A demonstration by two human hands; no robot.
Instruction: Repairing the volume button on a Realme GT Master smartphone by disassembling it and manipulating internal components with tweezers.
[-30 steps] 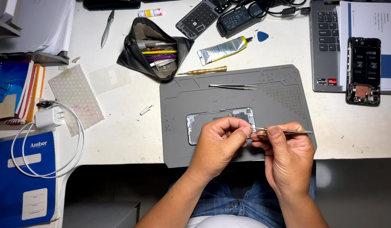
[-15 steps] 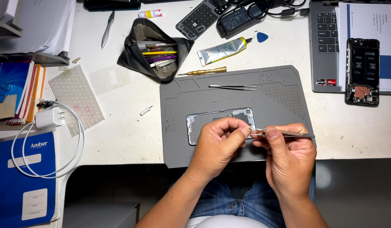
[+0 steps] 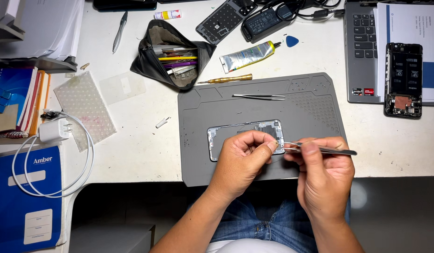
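1. Almost nothing shifted over the last second: left hand and right hand in the same spots at the near edge of the grey work mat, tweezers at the same near-level angle, handle end out to the right
2. Judged from that stillness: fine, steady work under way at the fingertips, not a reach or a carry
3. Left hand curled, thumb and forefinger pinched together on a very small part at the tweezer tips; too tiny to tell what kind
4. Right hand closed around the tweezers, thumb on top, tips pointing left and meeting the left fingertips
5. Opened phone frame flat on the mat, just beyond the left knuckles and partly hidden by them; right end close beside the tweezer tips
6. Second pair of tweezers lying untouched farther up the mat, gold-handled screwdriver just off its far edge
7. Another opened phone well apart to the right, resting on papers over a laptop
8. Black tool pouch and glue tube far from both hands
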